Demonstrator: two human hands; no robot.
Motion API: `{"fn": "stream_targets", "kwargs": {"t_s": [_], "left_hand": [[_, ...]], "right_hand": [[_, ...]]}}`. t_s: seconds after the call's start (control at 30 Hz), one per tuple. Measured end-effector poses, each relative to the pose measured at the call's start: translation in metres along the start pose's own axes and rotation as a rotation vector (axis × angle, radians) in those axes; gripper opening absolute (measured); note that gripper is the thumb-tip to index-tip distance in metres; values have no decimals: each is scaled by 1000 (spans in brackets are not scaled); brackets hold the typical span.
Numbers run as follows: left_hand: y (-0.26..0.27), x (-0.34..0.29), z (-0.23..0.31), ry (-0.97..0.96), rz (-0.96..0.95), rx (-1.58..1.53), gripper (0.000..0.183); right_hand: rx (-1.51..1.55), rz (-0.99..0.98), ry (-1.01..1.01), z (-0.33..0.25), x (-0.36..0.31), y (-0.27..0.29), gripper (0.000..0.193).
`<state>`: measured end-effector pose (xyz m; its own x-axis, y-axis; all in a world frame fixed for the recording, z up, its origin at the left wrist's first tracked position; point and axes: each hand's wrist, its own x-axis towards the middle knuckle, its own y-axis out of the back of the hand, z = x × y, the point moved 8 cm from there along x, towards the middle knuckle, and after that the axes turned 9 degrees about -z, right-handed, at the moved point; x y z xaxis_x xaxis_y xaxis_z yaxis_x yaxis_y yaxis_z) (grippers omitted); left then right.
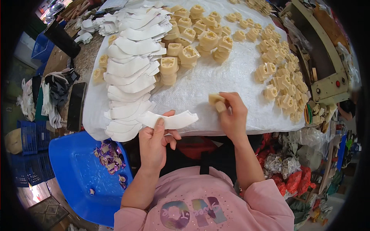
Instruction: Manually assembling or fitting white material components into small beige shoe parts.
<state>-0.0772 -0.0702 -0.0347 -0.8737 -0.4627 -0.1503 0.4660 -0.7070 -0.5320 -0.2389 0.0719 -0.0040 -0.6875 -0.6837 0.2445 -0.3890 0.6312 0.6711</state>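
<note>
At the near edge of the white-covered tabletop (192,86), one curved strip (179,122) is pinched between thumb and fingers of the left grip (153,141); judged light, flexible, easily creased, best taken mid-length; white, smooth, notched at its right end. Farther right, one smaller block (214,99) is pinched by the right grip (234,116); judged light, firm, best taken by its sides; beige, irregular, partly hidden.
</note>
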Motion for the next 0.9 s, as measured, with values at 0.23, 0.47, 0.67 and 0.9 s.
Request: {"fn": "stream_targets", "kwargs": {"t_s": [0.23,0.47,0.67,0.9], "left_hand": [[-14,-6,4,-85,15,107,38],[-37,-16,12,-32,-125,-58,39],[-41,-20,14,-23,-170,-13,41],[-43,-22,15,-51,-140,86,44]], "right_hand": [[564,-63,466,-91,-23,3,41],[488,106,656,-98,-33,-12,53],[442,122,670,-100,-36,-9,52],[333,120,670,-99,-36,-11,50]]}}
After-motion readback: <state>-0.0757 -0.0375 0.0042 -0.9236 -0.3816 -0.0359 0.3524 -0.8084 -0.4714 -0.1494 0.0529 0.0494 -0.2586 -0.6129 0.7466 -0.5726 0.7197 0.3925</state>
